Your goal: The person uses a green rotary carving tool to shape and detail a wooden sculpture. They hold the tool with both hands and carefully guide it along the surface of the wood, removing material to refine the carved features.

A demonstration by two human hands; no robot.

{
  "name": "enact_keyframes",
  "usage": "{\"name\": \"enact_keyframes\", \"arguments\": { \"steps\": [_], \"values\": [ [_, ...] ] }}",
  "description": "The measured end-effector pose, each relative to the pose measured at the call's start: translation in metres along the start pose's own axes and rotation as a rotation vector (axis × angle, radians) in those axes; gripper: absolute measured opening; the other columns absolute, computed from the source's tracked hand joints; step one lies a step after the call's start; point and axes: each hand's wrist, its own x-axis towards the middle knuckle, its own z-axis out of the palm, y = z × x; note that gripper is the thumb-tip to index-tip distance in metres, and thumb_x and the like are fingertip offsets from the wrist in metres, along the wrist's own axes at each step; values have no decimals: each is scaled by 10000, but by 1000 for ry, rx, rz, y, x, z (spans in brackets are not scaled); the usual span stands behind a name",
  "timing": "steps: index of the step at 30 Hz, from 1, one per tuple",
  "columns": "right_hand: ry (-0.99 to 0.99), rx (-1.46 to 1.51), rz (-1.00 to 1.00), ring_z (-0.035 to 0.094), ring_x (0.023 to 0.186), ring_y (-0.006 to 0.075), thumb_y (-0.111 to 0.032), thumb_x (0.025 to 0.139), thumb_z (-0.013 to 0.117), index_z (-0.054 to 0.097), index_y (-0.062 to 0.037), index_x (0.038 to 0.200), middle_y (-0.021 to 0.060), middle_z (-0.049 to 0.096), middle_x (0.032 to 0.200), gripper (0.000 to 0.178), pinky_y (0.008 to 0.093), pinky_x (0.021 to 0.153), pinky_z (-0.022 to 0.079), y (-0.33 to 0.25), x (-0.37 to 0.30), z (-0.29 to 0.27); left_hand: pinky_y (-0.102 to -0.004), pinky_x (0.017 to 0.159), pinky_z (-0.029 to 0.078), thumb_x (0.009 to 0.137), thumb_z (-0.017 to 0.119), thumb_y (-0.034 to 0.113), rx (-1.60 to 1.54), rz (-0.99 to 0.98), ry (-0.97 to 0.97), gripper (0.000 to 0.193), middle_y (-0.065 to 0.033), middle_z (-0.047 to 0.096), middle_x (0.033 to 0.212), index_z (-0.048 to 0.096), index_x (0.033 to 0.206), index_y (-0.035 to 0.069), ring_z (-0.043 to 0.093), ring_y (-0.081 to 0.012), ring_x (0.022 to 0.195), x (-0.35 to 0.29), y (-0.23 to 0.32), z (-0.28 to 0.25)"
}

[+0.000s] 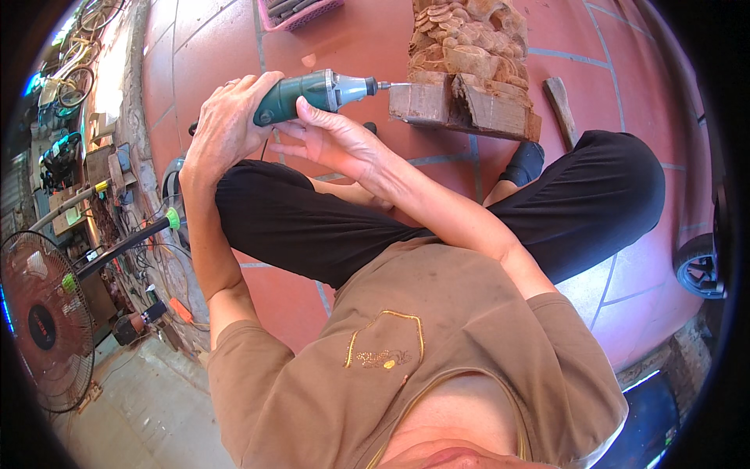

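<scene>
A green handheld rotary tool [301,95] with a silver-grey nose lies level in front of me. My left hand [226,121] wraps around its rear end from the left. Below the body is my right hand [336,139], palm partly turned up, its thumb against the casing and its fingers stretched apart. A thin metal bit [396,85] points right from the nose, at the near left corner of a carved wooden block [473,59]; whether it touches the wood I cannot tell. The block's far part has rounded, scaly relief, while its near end is plain, rough timber.
A short wooden stick [559,113] lies on the red tiled floor [344,47] right of the block. Far off stands a pink basket [301,16] of dark bars. My crossed legs lie below the tool. A fan [47,320] is at left, a wheel [698,266] at right.
</scene>
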Motion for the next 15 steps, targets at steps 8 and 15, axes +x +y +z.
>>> {"name": "enact_keyframes", "arguments": {
  "steps": [8, 15],
  "values": [
    [9, -5, 3, 465, 1269, 229, -320, 878, 676, 506, -79, 1255, 97, 564, 1275, 479, 519, 1095, 333, -1, -4, 4, -416, 766, 490, 691, 667, 74, -1, -13, -11, 428, -141, 615, 880, 552, 1103, 93, 613, -341, 881, -2, 5, -4],
    [-35, -77, 18, 457, 1276, 243, -329, 881, 671, 466, -65, 1308, 111, 535, 1307, 543, 504, 1097, 338, -2, -10, 9, -401, 810, 495, 665, 698, 96, -233, -85, -35, 498, -148, 639, 982, 557, 1143, 105, 614, -343, 945, -9, 10, -17]
  ]
}}
